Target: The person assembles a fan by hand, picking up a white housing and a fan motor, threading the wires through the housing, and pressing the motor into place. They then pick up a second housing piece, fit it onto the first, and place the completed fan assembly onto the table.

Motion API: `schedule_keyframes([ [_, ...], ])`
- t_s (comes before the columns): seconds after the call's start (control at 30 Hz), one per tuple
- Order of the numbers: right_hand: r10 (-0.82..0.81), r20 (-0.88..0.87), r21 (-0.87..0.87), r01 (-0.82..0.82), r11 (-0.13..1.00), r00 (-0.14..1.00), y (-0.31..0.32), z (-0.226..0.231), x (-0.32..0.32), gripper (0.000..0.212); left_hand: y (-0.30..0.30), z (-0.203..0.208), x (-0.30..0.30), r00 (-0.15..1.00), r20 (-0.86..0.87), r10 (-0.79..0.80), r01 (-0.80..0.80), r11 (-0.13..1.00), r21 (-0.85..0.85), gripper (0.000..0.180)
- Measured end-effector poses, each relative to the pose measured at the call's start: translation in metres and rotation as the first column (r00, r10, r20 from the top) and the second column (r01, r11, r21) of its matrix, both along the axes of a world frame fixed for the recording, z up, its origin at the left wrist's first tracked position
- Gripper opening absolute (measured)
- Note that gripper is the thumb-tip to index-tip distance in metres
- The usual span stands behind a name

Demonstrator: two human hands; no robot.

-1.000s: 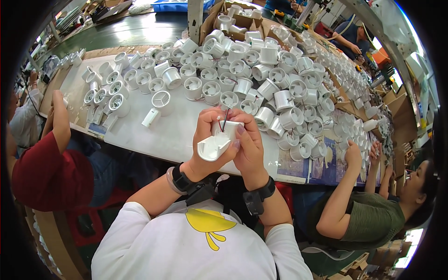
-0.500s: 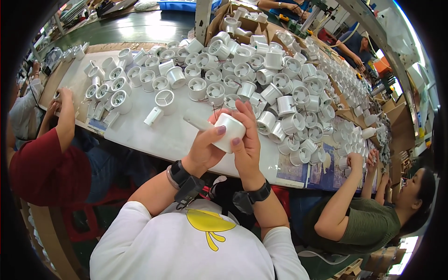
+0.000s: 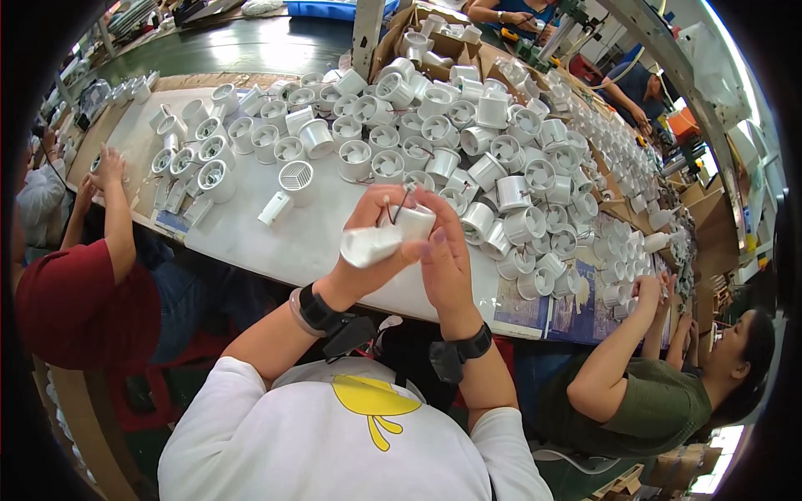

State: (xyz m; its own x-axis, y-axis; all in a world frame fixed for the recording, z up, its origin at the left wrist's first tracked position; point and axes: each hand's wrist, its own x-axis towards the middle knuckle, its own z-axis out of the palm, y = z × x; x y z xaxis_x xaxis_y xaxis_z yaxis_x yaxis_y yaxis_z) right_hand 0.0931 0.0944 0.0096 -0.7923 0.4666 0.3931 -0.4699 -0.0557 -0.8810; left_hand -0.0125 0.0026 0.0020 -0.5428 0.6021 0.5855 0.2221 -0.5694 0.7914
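Above the table's front part I hold a white plastic fan housing, a short round cup with a blurred white handle sticking out toward the left. A thin dark wire shows by its upper side. My left hand wraps under and behind the piece, fingers curled over its far side. My right hand closes around its right side, thumb toward the front. Left of my hands, an assembled white fan with a slatted grille stands on the table with its handle pointing toward me.
A large heap of white fan housings covers the table's middle and right. More fans with handles stand at the left. Co-workers sit at the left in a red sleeve and at the right in a green shirt. A metal post rises behind.
The fan housing has been turned in my hands: its handle now swings nearer me and its wire side shows. My left fingers have shifted around it. The left co-worker's hand has moved slightly.
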Motion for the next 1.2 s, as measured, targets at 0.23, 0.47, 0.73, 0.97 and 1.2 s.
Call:
schedule_keyframes([
  [0.23,0.099,0.022,-0.54,-0.071,0.838,0.995,-0.002,0.009,-0.001,0.055,0.004,0.006,0.008,0.91,-0.375,0.176,-0.227,0.969,-0.098,0.084],
  [0.47,0.204,0.073,-0.428,-0.154,0.891,0.976,0.026,-0.018,0.006,0.066,-0.002,0.007,-0.004,0.865,-0.484,0.129,-0.207,0.972,-0.111,0.097],
  [0.73,-0.273,0.058,0.575,0.192,0.795,0.96,0.048,0.022,0.028,0.077,-0.018,0.015,-0.012,0.753,-0.593,0.285,-0.47,0.864,-0.181,0.093],
  [0.97,-0.349,0.028,0.984,0.035,0.173,0.937,0.038,0.033,0.018,0.074,-0.017,0.028,-0.007,0.693,-0.698,0.182,-0.422,0.887,-0.188,0.095],
  [1.2,-0.263,0.0,0.918,0.105,0.383,0.965,0.044,0.023,0.028,0.073,-0.027,0.035,-0.012,0.884,-0.467,-0.002,-0.132,0.958,-0.255,0.083],
])
